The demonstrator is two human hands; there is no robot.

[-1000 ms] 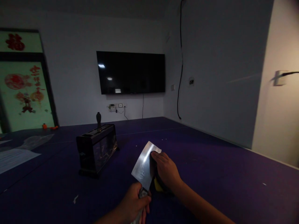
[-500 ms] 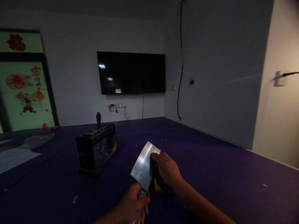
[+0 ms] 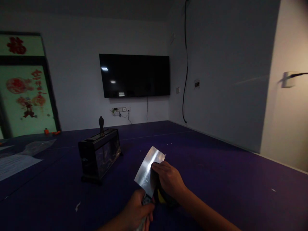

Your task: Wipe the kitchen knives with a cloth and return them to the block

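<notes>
My left hand (image 3: 138,207) is closed round the patterned handle of a cleaver (image 3: 147,170). The broad, shiny blade points up and away from me, tilted to the right. My right hand (image 3: 169,179) is closed over a dark, soft-looking cloth (image 3: 161,196) with a yellow patch. Its fingertips press on the right part of the blade's face, the cloth between hand and blade. Much of the cloth is hidden beneath the hand and in shadow. Left of the cleaver stands a black knife holder (image 3: 90,160) with a clear side panel; a dark handle (image 3: 101,125) rises from its top.
Everything stands on a purple-blue tabletop (image 3: 211,179). Paper sheets (image 3: 16,165) and a clear plastic bag (image 3: 38,146) lie at the left. Small orange items (image 3: 46,131) sit near the far left edge. White scraps (image 3: 77,206) are scattered about. A television (image 3: 134,75) hangs on the far wall.
My right hand has slid a little down and left across the blade with the dark cloth. The left hand and the cleaver have stayed nearly still.
</notes>
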